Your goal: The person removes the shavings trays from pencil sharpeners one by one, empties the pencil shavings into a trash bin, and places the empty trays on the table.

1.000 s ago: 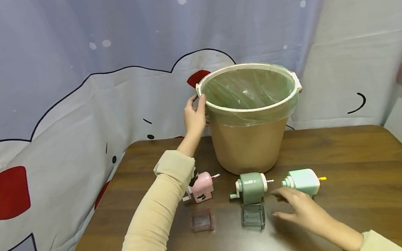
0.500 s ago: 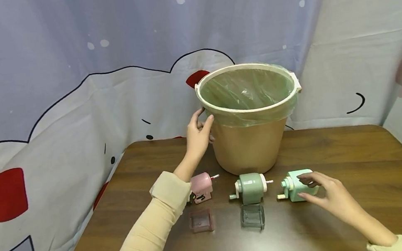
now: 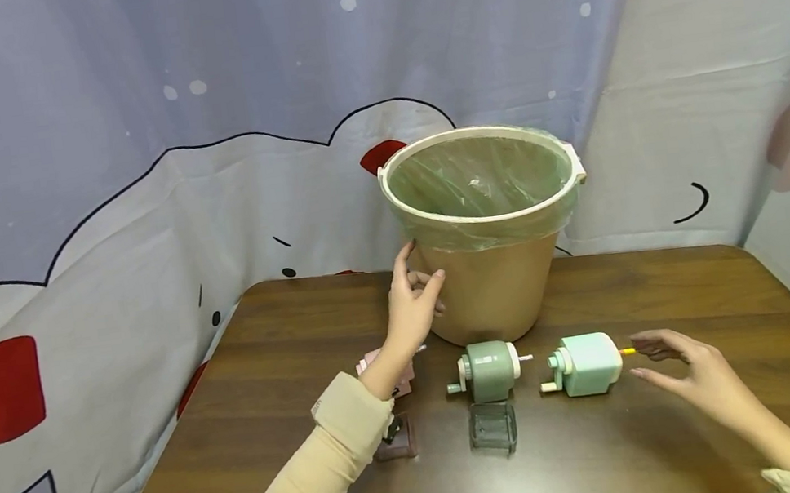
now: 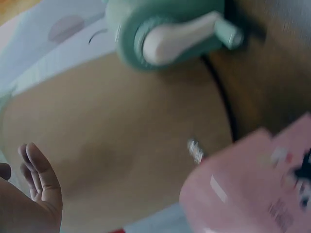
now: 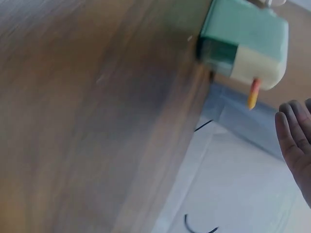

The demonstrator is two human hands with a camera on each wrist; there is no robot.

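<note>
My right hand (image 3: pixel 703 381) is just right of the mint pencil sharpener (image 3: pixel 590 364), thumb and fingers parted. A yellow pencil end (image 3: pixel 627 351) sticks out of that sharpener towards the fingers; the right wrist view shows a gap between them. My left hand (image 3: pixel 412 310) is in front of the left side of the bin (image 3: pixel 492 284), fingers loosely bent and holding nothing; whether it touches the bin I cannot tell. Below it is the pink pencil sharpener (image 4: pixel 233 189), partly covered by my left forearm in the head view. A dark green crank sharpener (image 3: pixel 492 372) stands between my hands.
A clear grey shavings drawer (image 3: pixel 493 428) lies before the dark green sharpener. Left of it, a clear pinkish drawer (image 3: pixel 406 441) is partly behind my sleeve. A green bag lines the bin, under its pale rim (image 3: pixel 488 219). Behind the wooden table (image 3: pixel 688 284) hangs a printed curtain (image 3: pixel 272 212).
My left hand has come off the bin's rim and moved down and slightly right. My right hand has passed over the mint sharpener to its right side, by the pencil end.
</note>
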